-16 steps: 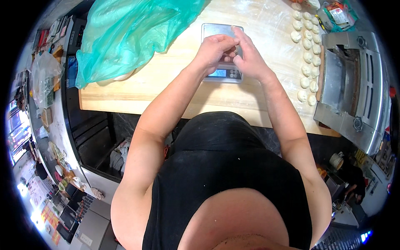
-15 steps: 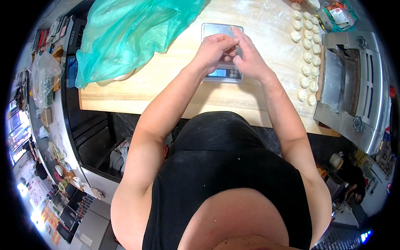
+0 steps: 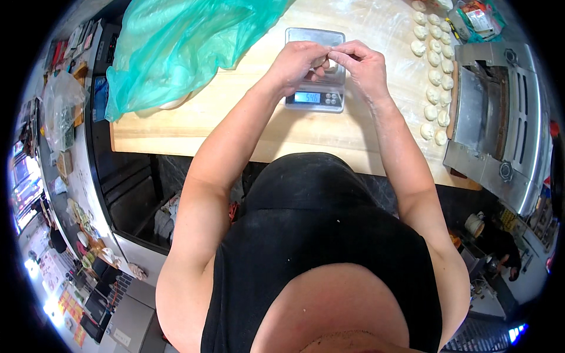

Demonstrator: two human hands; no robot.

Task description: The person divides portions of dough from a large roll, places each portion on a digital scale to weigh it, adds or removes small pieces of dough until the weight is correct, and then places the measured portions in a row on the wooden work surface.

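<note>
My left hand (image 3: 300, 62) is over the silver digital kitchen scale (image 3: 312, 33), its fingers curled around something small and mostly hidden. My right hand (image 3: 359, 65) is at the right side of the scale, thumb and finger pinched together against the left hand's fingertips; what they grip is too small to make out. A small pale lump shows just below the joined fingertips, and whether it is held or lies on the scale's plate is unclear. The scale's lit display (image 3: 307, 97) shows below my hands.
The wooden board (image 3: 194, 136) carries a crumpled green plastic sheet (image 3: 170, 53) at left and rows of several pale dough rounds (image 3: 434, 77) at right. A steel machine (image 3: 512, 135) borders the right side, with a bag of items (image 3: 478, 17) behind. A person in dark clothing (image 3: 500, 247) is at far right.
My right hand's fingers, stretched upward before, are now bent into a pinch at the left hand's fingertips. Both hands and the scale appear slightly higher in the picture.
</note>
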